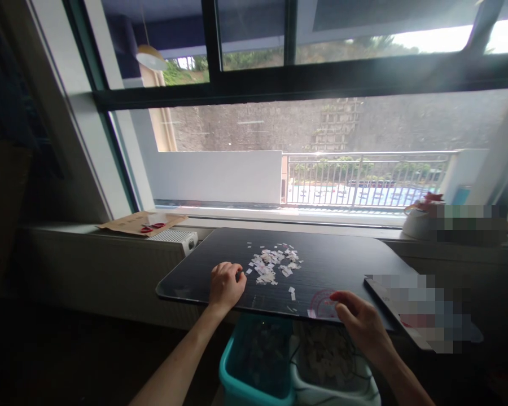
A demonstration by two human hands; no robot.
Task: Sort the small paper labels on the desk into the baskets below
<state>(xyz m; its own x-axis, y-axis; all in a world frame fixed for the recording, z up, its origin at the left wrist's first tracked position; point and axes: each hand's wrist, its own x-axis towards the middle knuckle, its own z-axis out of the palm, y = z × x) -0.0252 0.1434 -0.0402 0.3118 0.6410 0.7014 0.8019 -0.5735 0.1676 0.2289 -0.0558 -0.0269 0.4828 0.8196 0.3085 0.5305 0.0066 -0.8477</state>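
A loose pile of small white paper pieces (271, 262), some with pinkish marks, lies on the dark tabletop (334, 254). My left hand (227, 285) rests at the table's front, just left of the pile, with its fingers curled in. Something dark shows between thumb and forefinger, too small to name. Over the front edge on the right is my right hand (359, 318), its fingers loosely bent and the thumb a little apart from the forefinger. I see nothing between them. Beneath its fingertips the table bears a round red printed mark (319, 303).
Below the front edge stand a turquoise bin (226, 369) and a pale bin (298, 380), both with scraps inside. Red-handled scissors (152, 228) lie on brown paper (125, 223) at the left sill. A blurred flat object (383, 296) sticks out at the table's right corner.
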